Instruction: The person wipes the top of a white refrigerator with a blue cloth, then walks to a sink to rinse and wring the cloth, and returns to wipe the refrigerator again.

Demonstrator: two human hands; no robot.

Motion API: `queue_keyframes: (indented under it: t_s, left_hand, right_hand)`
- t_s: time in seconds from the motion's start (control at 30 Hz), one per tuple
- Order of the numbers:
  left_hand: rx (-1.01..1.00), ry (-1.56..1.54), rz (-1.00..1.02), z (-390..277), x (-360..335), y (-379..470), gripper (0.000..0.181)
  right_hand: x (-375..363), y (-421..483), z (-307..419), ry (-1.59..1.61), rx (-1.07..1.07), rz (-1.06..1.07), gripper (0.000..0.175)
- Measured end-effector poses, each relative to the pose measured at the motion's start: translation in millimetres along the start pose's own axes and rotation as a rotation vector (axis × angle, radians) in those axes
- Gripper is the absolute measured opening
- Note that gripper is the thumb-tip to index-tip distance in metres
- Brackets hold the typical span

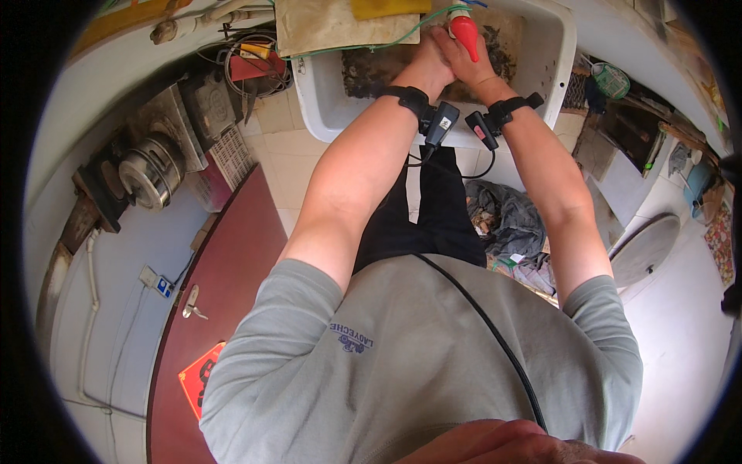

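Note:
My left hand (436, 58) and my right hand (470, 62) press against each other inside a white sink (552, 64). A tap with a red lever handle (465, 36) hangs over my right hand and covers part of it. The fingers overlap and blur together, so whether anything small is between them is hidden. Beneath the hands, the sink floor (374, 75) is stained dark. Each wrist wears a black strap with a small device, the left one (443, 124) and the right one (482, 129), and cables run from them.
A pale board (324, 29) with a yellow cloth (388, 7) covers the sink's far left corner. A green hose (371, 47) crosses it. To the left are a steel pot (152, 171) and a red-brown door (226, 255). A dark bag of refuse (513, 217) lies beside my right leg.

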State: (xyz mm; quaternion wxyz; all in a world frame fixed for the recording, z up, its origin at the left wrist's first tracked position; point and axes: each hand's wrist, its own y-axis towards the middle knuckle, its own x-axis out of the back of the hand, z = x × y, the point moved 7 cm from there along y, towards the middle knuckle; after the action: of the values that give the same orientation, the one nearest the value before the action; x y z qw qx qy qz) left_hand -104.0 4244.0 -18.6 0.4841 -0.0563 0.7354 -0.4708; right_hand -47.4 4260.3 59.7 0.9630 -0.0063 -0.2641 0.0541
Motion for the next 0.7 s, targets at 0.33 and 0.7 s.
queue_keyframes:
  t_s: [0.33,0.7]
  left_hand:
    - [-0.107,0.093,-0.287,-4.2,20.7,-34.0,0.032]
    - [-0.123,0.020,-0.354,-22.8,32.4,-62.3,0.030]
  right_hand:
    - [-12.8,11.2,-51.7,0.486,-0.340,0.080,0.034]
    - [28.6,-44.3,-49.0,0.694,-0.902,-0.192,0.045]
